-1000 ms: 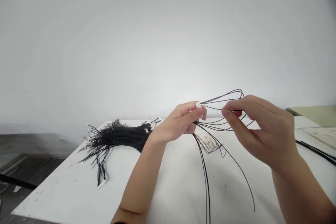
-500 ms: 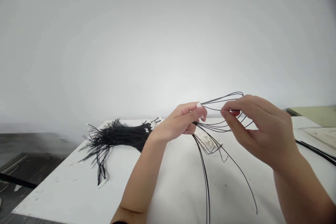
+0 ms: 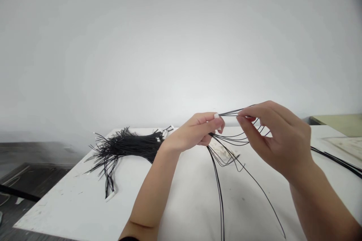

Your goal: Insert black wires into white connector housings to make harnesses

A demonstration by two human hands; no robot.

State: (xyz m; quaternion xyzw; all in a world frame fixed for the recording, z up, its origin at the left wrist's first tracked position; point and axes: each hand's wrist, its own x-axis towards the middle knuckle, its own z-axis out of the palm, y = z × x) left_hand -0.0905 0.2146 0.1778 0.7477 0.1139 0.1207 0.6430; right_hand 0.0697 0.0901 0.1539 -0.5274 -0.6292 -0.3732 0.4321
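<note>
Between thumb and forefinger of my left hand (image 3: 202, 128) is a small white connector (image 3: 217, 116), with thin black wires running from it to the right. The lower fingers of that hand also close round a bunch of loose black wires (image 3: 219, 180), which hang down over the table. My right hand (image 3: 278, 131) pinches black wires (image 3: 229, 113) a short way from the connector. Other strands loop behind its fingers, and their ends there are hidden.
A thick bundle of black wires (image 3: 130, 145) with white connectors lies left on the white table (image 3: 85, 203). A pile of small whitish pieces (image 3: 223, 150) sits behind the hanging wires. Black cables (image 3: 336, 160) and a pale tray (image 3: 345, 145) are at right.
My right hand has shifted slightly left, closer to the connector. The wires at the connector now run straighter and closer together. The left hand has barely moved.
</note>
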